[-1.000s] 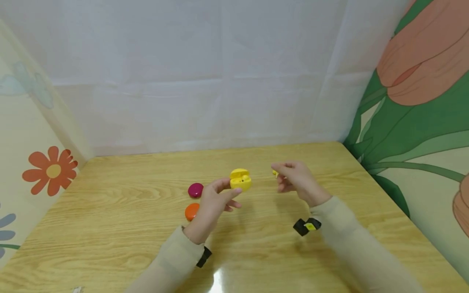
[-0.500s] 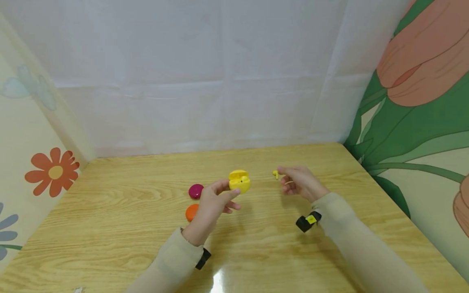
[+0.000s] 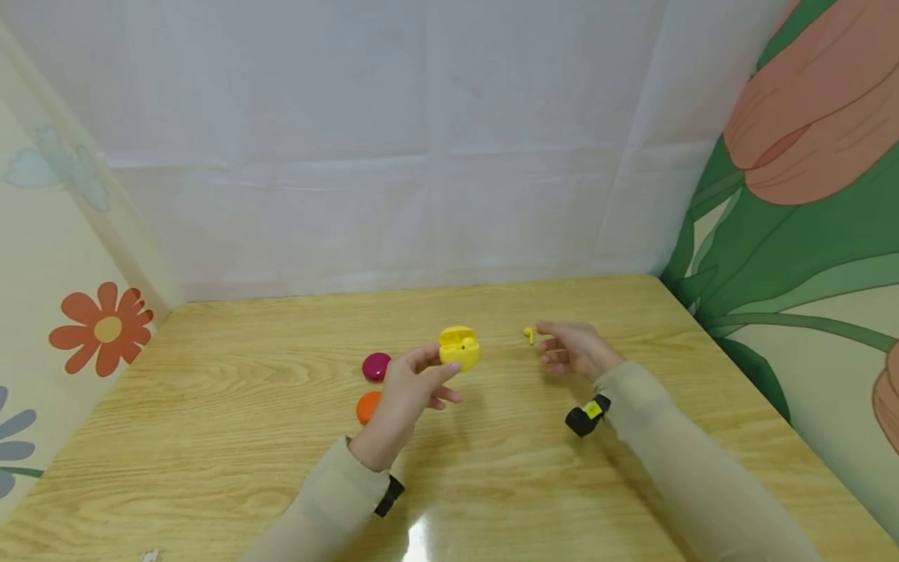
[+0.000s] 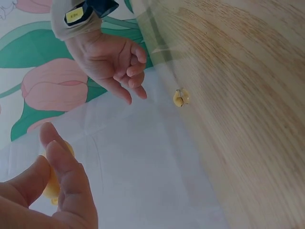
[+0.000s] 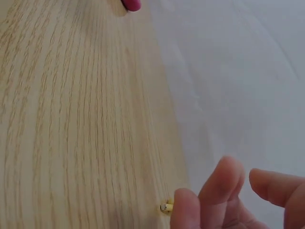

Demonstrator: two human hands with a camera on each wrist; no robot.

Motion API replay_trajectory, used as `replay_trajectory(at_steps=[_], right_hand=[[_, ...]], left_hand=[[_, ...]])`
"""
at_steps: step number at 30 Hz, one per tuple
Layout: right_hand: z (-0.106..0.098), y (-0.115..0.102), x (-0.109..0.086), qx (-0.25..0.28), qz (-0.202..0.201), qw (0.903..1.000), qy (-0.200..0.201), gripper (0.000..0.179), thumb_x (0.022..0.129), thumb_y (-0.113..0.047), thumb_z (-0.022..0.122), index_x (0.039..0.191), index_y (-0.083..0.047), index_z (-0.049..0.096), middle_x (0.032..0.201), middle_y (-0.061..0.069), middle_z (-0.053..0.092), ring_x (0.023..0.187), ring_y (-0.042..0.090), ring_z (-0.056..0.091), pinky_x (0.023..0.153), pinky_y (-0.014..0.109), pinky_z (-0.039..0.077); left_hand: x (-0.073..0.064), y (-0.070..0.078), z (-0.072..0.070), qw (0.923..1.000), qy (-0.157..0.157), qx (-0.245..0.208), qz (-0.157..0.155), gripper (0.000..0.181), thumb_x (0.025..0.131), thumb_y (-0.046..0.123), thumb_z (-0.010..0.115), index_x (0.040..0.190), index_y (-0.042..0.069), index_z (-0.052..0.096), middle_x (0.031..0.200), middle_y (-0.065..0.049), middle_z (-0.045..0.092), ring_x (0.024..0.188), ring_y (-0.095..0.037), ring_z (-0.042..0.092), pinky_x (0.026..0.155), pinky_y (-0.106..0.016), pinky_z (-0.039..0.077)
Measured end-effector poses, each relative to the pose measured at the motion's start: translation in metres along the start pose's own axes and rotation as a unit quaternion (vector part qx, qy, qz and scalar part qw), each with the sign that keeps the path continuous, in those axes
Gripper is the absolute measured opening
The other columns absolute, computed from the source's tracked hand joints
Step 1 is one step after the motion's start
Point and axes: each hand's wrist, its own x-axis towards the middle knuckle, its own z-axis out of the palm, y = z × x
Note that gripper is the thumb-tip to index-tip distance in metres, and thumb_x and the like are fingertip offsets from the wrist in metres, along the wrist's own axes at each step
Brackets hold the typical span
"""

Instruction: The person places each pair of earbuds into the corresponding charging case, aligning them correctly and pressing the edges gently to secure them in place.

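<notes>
My left hand (image 3: 414,386) holds a yellow earbud case (image 3: 460,355) above the table, pinched between thumb and fingers. The case's lid is raised, and inside it a yellow earbud shows beside a dark slot. On the table to the right lies a single yellow earbud (image 3: 530,336), its stem toward me. Just right of that earbud hovers my right hand (image 3: 577,350), fingers loosely bent with nothing between them. In the right wrist view its thumb and fingertips are apart, and the earbud (image 5: 167,207) is partly hidden behind a finger.
A magenta round case (image 3: 376,367) and an orange round case (image 3: 368,407) lie left of my left hand, the orange one partly covered by it. The wooden table (image 3: 246,437) ends at a white cloth backdrop (image 3: 421,156). A small pale object (image 3: 150,556) shows at the near left edge.
My right hand has let go of the yellow earbud, which now lies on the table, and has drawn back slightly to the right. The left hand with the case has barely moved.
</notes>
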Motion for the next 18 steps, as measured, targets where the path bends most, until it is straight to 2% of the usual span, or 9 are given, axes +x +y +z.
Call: replay_trajectory(at_steps=[4,11,18], right_hand=[[-0.001,0.001,0.004,0.004,0.006,1.0000,0.005,0.038,0.101,-0.024,0.053,0.130,0.000,0.046,0.072,0.001,0.062,0.055,0.008,0.059,0.058,0.027,0.054],[-0.004,0.004,0.011,0.037,0.027,0.9989,0.008,0.022,0.101,-0.021,0.053,0.112,-0.003,0.049,0.065,-0.001,0.063,0.050,0.007,0.058,0.053,0.025,0.053],[-0.006,0.008,0.020,0.043,0.030,0.9986,0.008,0.018,0.101,-0.018,0.051,0.111,-0.002,0.051,0.064,0.000,0.064,0.052,0.008,0.060,0.054,0.025,0.054]], left_hand=[[0.000,0.001,0.000,1.0000,-0.001,0.000,0.000,0.035,0.092,0.009,0.068,0.124,-0.004,0.061,0.112,-0.015,0.065,0.057,-0.014,0.067,0.051,-0.020,0.050],[-0.001,0.002,0.001,1.0000,-0.003,0.001,0.003,0.035,0.092,0.010,0.067,0.124,-0.005,0.061,0.112,-0.016,0.066,0.057,-0.014,0.067,0.051,-0.020,0.050],[-0.001,0.002,0.001,1.0000,-0.003,0.002,-0.001,0.036,0.092,0.010,0.067,0.124,-0.004,0.061,0.112,-0.015,0.066,0.057,-0.014,0.067,0.051,-0.020,0.050]])
